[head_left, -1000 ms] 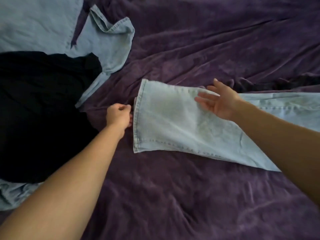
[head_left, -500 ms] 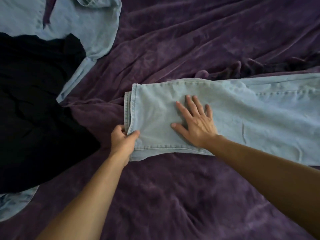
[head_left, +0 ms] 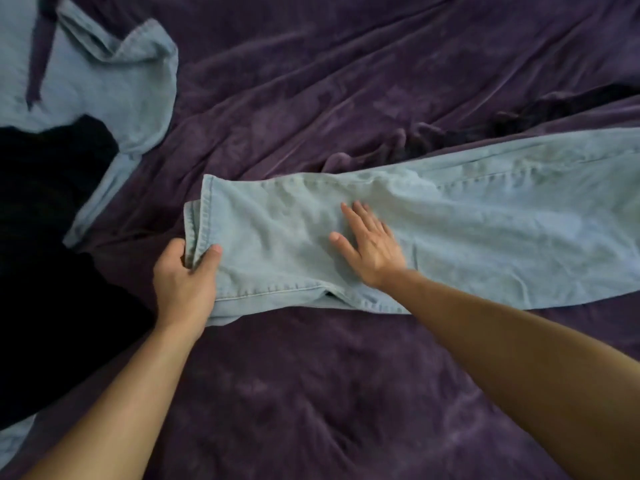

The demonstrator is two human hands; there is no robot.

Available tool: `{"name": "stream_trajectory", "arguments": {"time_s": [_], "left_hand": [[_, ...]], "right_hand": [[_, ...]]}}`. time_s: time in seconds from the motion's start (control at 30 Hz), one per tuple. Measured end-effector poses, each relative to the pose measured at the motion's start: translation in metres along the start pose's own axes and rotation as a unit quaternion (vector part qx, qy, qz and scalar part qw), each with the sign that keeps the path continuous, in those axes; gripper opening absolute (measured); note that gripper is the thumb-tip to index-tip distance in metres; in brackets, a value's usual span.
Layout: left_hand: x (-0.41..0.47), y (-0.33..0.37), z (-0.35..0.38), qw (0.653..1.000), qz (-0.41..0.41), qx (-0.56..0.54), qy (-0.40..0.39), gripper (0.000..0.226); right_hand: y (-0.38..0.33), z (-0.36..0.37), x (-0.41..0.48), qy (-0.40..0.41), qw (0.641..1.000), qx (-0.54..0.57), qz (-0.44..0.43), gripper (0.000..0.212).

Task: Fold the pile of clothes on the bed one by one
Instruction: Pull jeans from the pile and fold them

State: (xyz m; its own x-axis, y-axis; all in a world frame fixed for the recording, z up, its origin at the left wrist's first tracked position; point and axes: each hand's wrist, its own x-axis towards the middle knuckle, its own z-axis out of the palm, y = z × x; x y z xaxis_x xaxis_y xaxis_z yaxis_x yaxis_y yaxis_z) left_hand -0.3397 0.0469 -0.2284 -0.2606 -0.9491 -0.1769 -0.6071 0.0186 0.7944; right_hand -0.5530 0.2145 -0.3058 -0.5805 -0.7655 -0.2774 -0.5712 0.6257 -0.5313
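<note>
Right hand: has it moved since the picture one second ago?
Yes. The right hand was raised over the far edge of the light blue denim jeans; now it lies flat on them, nearer their near seam.

A single head-worn wide-angle view looks forward and steeply down, close over the bed (head_left: 346,393).
</note>
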Motion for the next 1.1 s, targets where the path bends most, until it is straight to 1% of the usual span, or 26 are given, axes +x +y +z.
{"name": "stream_trajectory", "arguments": {"time_s": [0.07, 0.13, 0.2, 0.27, 0.33, 0.43, 0.53, 0.63, 0.7, 0.73, 0.8, 0.83, 0.87, 0.9, 0.93, 0.97, 1.03, 1.1], "left_hand": [[-0.014, 0.053, 0.005, 0.999, 0.045, -0.012, -0.021, 0.009], [-0.035, 0.108, 0.025, 0.993, 0.096, -0.018, -0.060, 0.008], [-0.062, 0.157, 0.061, 0.983, 0.155, 0.005, -0.094, 0.017], [-0.091, 0.193, 0.108, 0.974, 0.192, 0.049, -0.113, 0.028], [-0.117, 0.214, 0.161, 0.968, 0.187, 0.091, -0.139, 0.027], [-0.153, 0.232, 0.241, 0.960, 0.175, 0.141, -0.170, 0.023], [-0.183, 0.241, 0.316, 0.951, 0.176, 0.165, -0.194, 0.020], [-0.208, 0.243, 0.383, 0.944, 0.161, 0.194, -0.212, 0.021], [-0.220, 0.235, 0.419, 0.928, 0.152, 0.237, -0.245, 0.015], [-0.224, 0.228, 0.433, 0.914, 0.141, 0.264, -0.276, 0.014], [-0.228, 0.216, 0.449, 0.884, 0.110, 0.301, -0.340, 0.022], [-0.227, 0.213, 0.450, 0.883, 0.098, 0.299, -0.349, 0.024], [-0.224, 0.212, 0.448, 0.892, 0.094, 0.283, -0.339, 0.025], [-0.219, 0.211, 0.443, 0.908, 0.106, 0.264, -0.307, 0.025], [-0.213, 0.210, 0.435, 0.923, 0.133, 0.252, -0.260, 0.024], [-0.205, 0.206, 0.423, 0.930, 0.166, 0.254, -0.207, 0.021], [-0.187, 0.192, 0.395, 0.921, 0.222, 0.299, -0.116, 0.019], [-0.173, 0.167, 0.365, 0.894, 0.245, 0.370, -0.066, 0.027]], "right_hand": [[0.016, -0.030, -0.015, 0.059, 0.993, 0.093, 0.032, 0.066], [0.044, -0.058, -0.032, 0.116, 0.977, 0.149, 0.100, 0.061], [0.082, -0.086, -0.050, 0.148, 0.959, 0.182, 0.159, 0.057], [0.125, -0.114, -0.066, 0.169, 0.943, 0.208, 0.195, 0.057], [0.170, -0.140, -0.081, 0.175, 0.937, 0.218, 0.212, 0.058], [0.236, -0.179, -0.101, 0.188, 0.937, 0.205, 0.214, 0.057], [0.299, -0.216, -0.115, 0.198, 0.940, 0.176, 0.215, 0.055], [0.357, -0.248, -0.127, 0.197, 0.941, 0.159, 0.223, 0.054], [0.390, -0.261, -0.131, 0.198, 0.944, 0.142, 0.225, 0.052], [0.401, -0.264, -0.132, 0.189, 0.947, 0.137, 0.221, 0.051], [0.413, -0.267, -0.131, 0.151, 0.957, 0.133, 0.210, 0.050], [0.413, -0.267, -0.129, 0.134, 0.962, 0.126, 0.201, 0.050], [0.410, -0.266, -0.127, 0.127, 0.968, 0.108, 0.187, 0.048], [0.405, -0.266, -0.124, 0.126, 0.975, 0.080, 0.165, 0.046], [0.396, -0.264, -0.122, 0.128, 0.982, 0.045, 0.133, 0.043], [0.385, -0.261, -0.119, 0.128, 0.987, 0.010, 0.092, 0.042], [0.359, -0.252, -0.106, 0.107, 0.993, -0.046, 0.004, 0.042], [0.328, -0.237, -0.085, 0.076, 0.991, -0.089, -0.069, 0.044]]}}
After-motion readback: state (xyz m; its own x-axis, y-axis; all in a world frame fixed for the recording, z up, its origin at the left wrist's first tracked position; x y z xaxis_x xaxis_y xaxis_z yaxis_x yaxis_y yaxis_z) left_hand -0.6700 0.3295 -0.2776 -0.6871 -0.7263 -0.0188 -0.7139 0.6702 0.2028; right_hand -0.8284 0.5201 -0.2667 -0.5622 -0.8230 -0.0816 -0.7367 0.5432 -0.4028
